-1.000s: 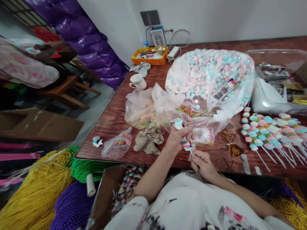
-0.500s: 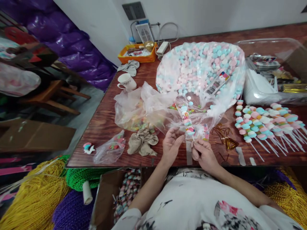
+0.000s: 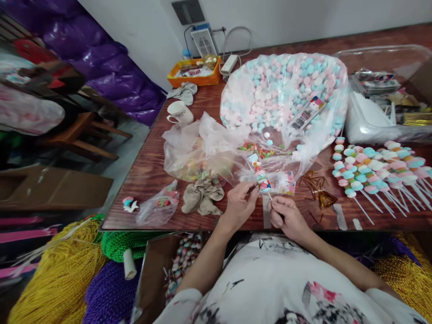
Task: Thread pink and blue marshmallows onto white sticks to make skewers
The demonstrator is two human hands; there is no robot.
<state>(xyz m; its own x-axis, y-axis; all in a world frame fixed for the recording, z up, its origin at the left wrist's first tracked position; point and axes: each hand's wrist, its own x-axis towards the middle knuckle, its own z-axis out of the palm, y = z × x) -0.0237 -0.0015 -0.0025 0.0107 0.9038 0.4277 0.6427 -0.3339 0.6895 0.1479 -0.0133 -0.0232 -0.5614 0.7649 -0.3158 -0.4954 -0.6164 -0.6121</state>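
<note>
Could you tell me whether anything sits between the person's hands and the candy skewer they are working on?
Nothing visible does. The right hand pinches the stick of the candy skewer, and the left hand touches its clear wrapper at the lower candies.

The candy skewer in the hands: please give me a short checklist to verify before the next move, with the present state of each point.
1. Right hand pinches the stick end of the candy skewer: ok.
2. Left hand touches the skewer near its lowest candy: ok.
3. Clear wrapper fully over the candies: cannot tell.
4. Gold twist ties lie on the table beside the right hand: ok.
5. Finished skewers lie apart, on the right: ok.
6. Big bag of marshmallows open toward the hands: ok.
</note>
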